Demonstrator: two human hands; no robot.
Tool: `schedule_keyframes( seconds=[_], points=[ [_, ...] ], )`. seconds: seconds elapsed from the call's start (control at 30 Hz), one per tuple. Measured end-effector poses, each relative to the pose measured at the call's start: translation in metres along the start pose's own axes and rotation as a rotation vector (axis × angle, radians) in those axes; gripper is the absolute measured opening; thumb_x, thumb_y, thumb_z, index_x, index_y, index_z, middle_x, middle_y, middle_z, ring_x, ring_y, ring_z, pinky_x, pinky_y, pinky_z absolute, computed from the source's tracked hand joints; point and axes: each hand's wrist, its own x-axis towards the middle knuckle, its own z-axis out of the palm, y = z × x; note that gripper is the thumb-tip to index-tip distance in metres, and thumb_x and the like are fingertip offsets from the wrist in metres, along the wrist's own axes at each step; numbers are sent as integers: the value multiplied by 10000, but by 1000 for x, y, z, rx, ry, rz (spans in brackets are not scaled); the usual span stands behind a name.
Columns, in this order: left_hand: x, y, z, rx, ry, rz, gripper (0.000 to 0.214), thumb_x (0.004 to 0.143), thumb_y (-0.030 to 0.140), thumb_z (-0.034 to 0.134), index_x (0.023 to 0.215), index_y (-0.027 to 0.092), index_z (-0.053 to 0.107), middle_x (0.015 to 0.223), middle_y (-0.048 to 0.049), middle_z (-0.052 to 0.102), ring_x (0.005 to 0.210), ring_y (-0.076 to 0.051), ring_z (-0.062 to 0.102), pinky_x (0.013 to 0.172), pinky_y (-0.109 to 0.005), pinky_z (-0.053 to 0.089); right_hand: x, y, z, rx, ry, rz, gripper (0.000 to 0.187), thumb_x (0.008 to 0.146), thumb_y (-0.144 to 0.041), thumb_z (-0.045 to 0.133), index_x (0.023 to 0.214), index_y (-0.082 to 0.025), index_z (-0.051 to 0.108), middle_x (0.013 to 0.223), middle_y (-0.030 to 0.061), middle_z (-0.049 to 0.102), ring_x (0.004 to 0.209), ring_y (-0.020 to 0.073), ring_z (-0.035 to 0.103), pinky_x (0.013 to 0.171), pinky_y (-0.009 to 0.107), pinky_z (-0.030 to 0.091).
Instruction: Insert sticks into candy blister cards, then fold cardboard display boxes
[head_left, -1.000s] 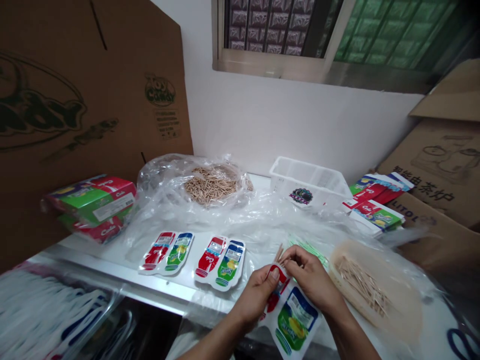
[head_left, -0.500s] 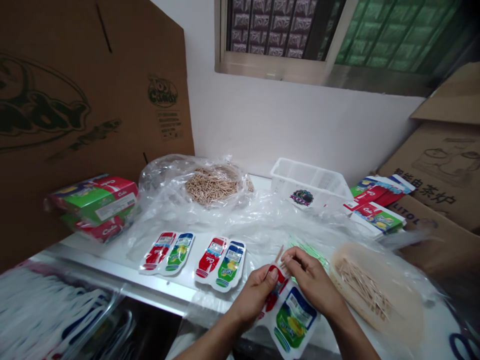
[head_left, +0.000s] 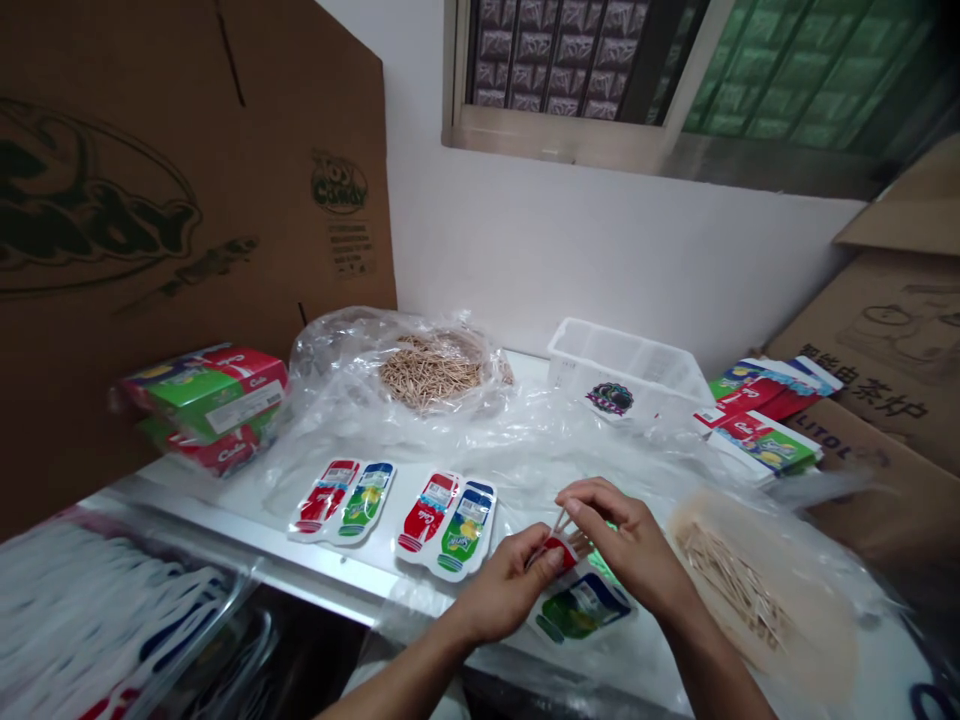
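My left hand (head_left: pixel 506 590) is closed around the red half of a double candy packet (head_left: pixel 585 608), whose blue and green half hangs to the right. Between the fingertips of my right hand (head_left: pixel 630 545) is a thin wooden stick (head_left: pixel 559 520), its lower end at the packet's top edge. Whether the stick is inside the packet is hidden by my fingers. Some green sticks (head_left: pixel 609 565) show partly behind my right hand. To the left, two more double packets lie flat: one far left (head_left: pixel 341 500) and one nearer (head_left: pixel 446 528).
Wooden sticks (head_left: pixel 731 580) fill a tan tray (head_left: pixel 814 640) at right. More sticks (head_left: pixel 429 375) sit in a clear plastic bag (head_left: pixel 330 345). Behind stand a white basket (head_left: pixel 637 365), printed boxes (head_left: pixel 244 395), flat cartons (head_left: pixel 772 440) and a big cardboard box (head_left: pixel 277 190). Packets (head_left: pixel 105 610) fill the lower left.
The held packet has tipped, so its green half looks foreshortened and higher. My right fingers have risen slightly with the stick. The whole view has shifted a little.
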Motion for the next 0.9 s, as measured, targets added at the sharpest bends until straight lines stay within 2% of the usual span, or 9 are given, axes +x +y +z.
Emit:
schedule_keyframes(
  seconds=[0.13,0.23,0.37,0.5,0.6,0.67,0.73,0.83,0.9],
  points=[
    [-4,12,-2,36,-20,87,283,858,410,543,949,144,576,881,-25,560,855,-155,501,784,-245,376,-3,-9,-1,0,219,-173,156,857,-333,543,802,-211,624,932,57,622,942,209,561,843,323,421],
    [-6,21,-8,41,-1,102,270,857,378,557,1006,154,574,965,-49,592,931,-172,528,837,-255,384,-7,-17,-4,43,412,-175,158,900,-331,479,879,-214,584,926,55,616,940,204,565,843,342,425],
    [-10,27,-23,25,75,97,264,847,388,570,984,162,565,930,-40,593,890,-157,534,802,-240,391,-6,-16,-5,178,436,-140,162,914,-354,460,977,-220,525,855,30,594,823,184,594,773,354,463],
    [-14,25,-39,-12,127,113,273,847,411,567,948,158,569,891,-24,566,846,-139,513,776,-231,382,-3,-2,-3,211,387,-87,170,907,-384,476,960,-227,513,804,5,548,704,141,555,686,304,457],
    [-20,22,-48,-95,187,99,312,842,446,562,946,152,553,819,-10,551,734,-114,499,681,-218,375,-2,7,1,194,331,-5,229,892,-435,481,977,-226,524,847,24,560,649,123,504,590,261,424],
    [-25,22,-54,-138,263,88,340,834,473,561,932,148,546,762,-2,543,655,-99,479,612,-208,358,-1,13,8,182,239,58,316,866,-475,505,1071,-236,520,965,56,585,739,149,534,590,253,428],
    [-33,24,-60,-154,350,80,364,826,498,557,906,144,550,727,-2,548,610,-93,473,578,-205,357,1,17,22,170,62,116,420,816,-492,573,1146,-241,509,1061,73,593,873,189,558,660,266,456],
    [-47,31,-73,-124,448,84,390,817,512,557,932,140,568,745,-16,584,610,-101,504,594,-216,398,5,20,56,203,-214,145,339,780,-497,612,940,-199,589,900,50,628,827,201,573,695,281,463],
    [-57,33,-86,-24,475,81,403,773,475,629,987,138,577,789,-27,610,648,-114,534,626,-226,426,11,20,85,257,-256,141,332,791,-515,585,730,-190,556,714,14,586,702,174,550,626,267,446]
  ],
)
